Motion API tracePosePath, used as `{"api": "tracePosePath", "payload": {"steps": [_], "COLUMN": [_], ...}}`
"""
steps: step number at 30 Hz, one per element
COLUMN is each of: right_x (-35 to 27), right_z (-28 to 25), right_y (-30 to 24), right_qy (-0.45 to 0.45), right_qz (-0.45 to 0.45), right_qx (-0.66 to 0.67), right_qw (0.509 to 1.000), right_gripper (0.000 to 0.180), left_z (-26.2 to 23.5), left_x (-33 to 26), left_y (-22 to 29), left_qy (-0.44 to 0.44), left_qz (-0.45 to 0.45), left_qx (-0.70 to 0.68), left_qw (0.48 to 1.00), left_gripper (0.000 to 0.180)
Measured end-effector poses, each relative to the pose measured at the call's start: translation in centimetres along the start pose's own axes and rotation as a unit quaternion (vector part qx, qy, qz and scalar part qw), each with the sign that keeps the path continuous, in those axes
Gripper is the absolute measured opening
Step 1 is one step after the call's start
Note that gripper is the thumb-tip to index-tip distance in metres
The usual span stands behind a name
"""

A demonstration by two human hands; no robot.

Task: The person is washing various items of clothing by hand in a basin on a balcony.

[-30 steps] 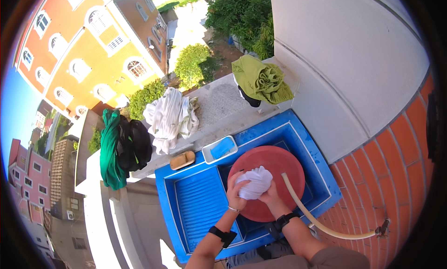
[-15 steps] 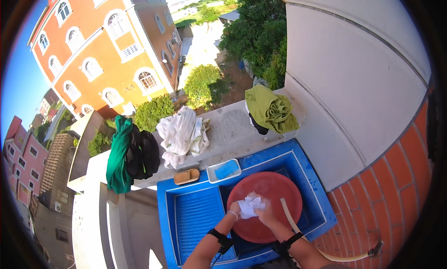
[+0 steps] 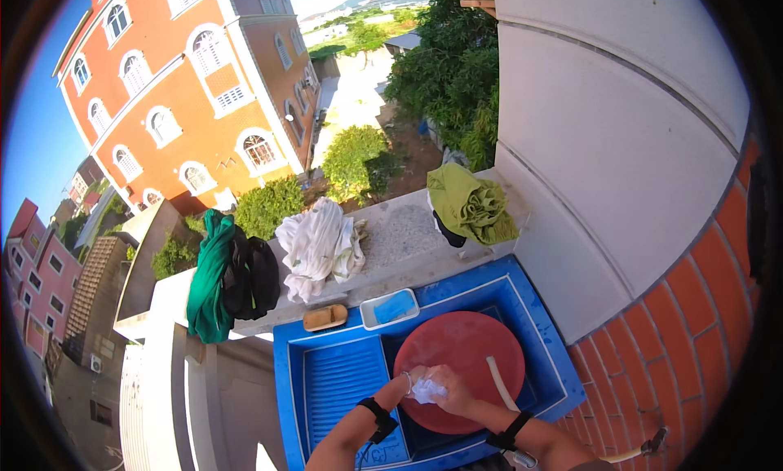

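- Over the round red basin, which sat in the deep right half of the blue plastic washing tub, both my hands met on one small white cloth.
- I saw the cloth was crumpled and bunched, pressed between the two hands just above the basin's near rim.
- My left hand was curled shut on the cloth's left side, and a thin bangle circled that wrist.
- My right hand was closed on the cloth from the right, fingers wrapped over it.
- Both forearms came up from the lower edge and angled inward, and each of the two carried one dark strap.
- I noted the tub's left half was a ribbed, sloped washboard, smooth and glossy.
- One pale flexible hose curved over the basin's right side.
- Beyond the tub ran a speckled stone worktop that served as a ledge.
- On it I counted four heaps of fabric: one green, one black, one white and one olive-green.
- One brown soap bar and one shallow pale tray with something blue inside rested at the tub's far edge.
- To the right I saw one red brick wall with pale mortar lines.
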State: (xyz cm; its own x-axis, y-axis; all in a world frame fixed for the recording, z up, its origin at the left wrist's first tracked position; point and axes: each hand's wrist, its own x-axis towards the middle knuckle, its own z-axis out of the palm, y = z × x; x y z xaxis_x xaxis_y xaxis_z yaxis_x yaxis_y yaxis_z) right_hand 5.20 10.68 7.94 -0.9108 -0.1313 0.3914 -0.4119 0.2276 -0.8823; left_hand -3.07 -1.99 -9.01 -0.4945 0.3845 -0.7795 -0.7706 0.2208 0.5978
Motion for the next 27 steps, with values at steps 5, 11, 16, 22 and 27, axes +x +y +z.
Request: {"api": "tracePosePath", "payload": {"steps": [5,11,16,22,27], "right_x": [-0.2,-2.0,0.8,3.9,4.8], "right_z": [0.0,0.4,-6.7,-9.4,-9.8], "right_y": [-0.8,5.3,4.6,0.1,-2.2], "right_qy": [-0.036,0.059,0.094,-0.057,-0.081], "right_qz": [-0.045,0.305,0.502,0.503,0.418], "right_qx": [-0.055,0.269,0.54,0.509,0.447], "right_qw": [0.997,0.912,0.669,0.696,0.787], "right_gripper": [0.038,0.027,0.042,0.053,0.044], "left_z": [-0.1,-0.4,2.9,2.5,1.6], "left_x": [0.5,-1.6,-14.5,-22.4,-23.6], "left_y": [-1.5,-0.7,8.7,18.8,27.2], "left_qy": [0.043,0.027,-0.18,-0.198,-0.006], "left_qz": [-0.004,-0.019,0.029,0.316,0.523], "left_qx": [0.146,0.23,-0.058,-0.157,-0.137], "left_qw": [0.988,0.973,0.981,0.915,0.841], "left_gripper": [0.03,0.031,0.053,0.064,0.07]}}
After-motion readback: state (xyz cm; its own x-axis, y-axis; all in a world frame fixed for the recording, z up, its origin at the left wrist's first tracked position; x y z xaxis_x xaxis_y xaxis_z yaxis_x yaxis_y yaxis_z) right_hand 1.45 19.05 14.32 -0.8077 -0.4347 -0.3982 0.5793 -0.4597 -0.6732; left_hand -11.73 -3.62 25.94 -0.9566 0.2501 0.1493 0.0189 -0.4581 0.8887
